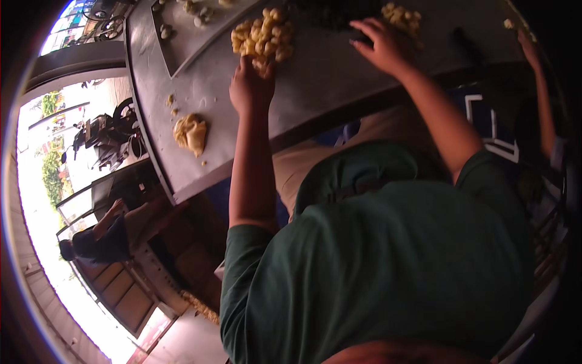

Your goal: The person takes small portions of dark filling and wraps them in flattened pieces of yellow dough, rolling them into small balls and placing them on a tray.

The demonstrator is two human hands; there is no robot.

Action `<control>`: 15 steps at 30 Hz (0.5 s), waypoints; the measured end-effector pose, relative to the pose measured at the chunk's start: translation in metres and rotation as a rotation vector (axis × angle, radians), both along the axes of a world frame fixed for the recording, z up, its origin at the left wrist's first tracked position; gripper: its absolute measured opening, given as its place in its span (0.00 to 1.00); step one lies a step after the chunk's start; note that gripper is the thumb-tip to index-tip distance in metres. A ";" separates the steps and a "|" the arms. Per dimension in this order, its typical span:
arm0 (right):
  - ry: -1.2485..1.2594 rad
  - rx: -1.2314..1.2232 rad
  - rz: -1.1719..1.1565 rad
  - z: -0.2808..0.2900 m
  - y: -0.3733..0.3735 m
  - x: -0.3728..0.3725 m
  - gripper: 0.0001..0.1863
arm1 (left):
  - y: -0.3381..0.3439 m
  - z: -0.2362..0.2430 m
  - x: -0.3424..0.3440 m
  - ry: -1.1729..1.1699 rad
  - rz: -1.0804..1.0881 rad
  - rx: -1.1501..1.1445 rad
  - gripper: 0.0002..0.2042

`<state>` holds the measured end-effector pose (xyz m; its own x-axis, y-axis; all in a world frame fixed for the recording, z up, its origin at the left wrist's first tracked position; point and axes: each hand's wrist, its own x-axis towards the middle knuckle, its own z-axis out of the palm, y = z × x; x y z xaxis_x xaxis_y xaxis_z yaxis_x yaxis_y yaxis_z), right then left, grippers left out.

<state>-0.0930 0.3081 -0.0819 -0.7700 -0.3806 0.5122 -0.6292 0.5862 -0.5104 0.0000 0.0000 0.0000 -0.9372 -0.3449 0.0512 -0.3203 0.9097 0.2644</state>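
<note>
At the near edge of a heap of small pale-yellow dough-like balls (262,37), my left hand (248,88) is closed, its fingers curled in against the pile. What they grip is too dim to make out. My right hand (383,50) is open over the metal table (327,91), fingers stretched to the left. Just beyond it lies a smaller heap of similar yellow pieces (405,21). A dark mass (330,13) lies between the two heaps, its kind unclear.
A crumpled yellowish lump (191,133) rests near the table's left edge, with crumbs around it. A metal tray (200,30) with several pieces lies at the far left. Another person's arm (542,91) reaches in at right; a person (109,233) is at left, near a motorbike (100,136).
</note>
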 end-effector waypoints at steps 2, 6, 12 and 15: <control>-0.056 0.026 -0.011 0.016 -0.008 0.007 0.25 | -0.015 -0.010 0.015 0.054 -0.011 0.089 0.20; -0.035 0.031 -0.036 0.027 0.004 0.012 0.22 | -0.023 -0.011 0.063 0.182 -0.019 0.202 0.14; 0.062 0.027 -0.023 0.024 0.004 0.012 0.23 | -0.053 -0.021 0.121 0.277 -0.194 -0.087 0.10; 0.078 0.084 -0.074 0.010 0.011 0.006 0.25 | -0.065 -0.002 0.079 0.220 -0.125 0.035 0.16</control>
<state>-0.0868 0.3193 -0.0723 -0.7565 -0.3685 0.5403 -0.6188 0.6707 -0.4090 0.0794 -0.0653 -0.0024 -0.9401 -0.2327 0.2490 -0.1374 0.9274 0.3479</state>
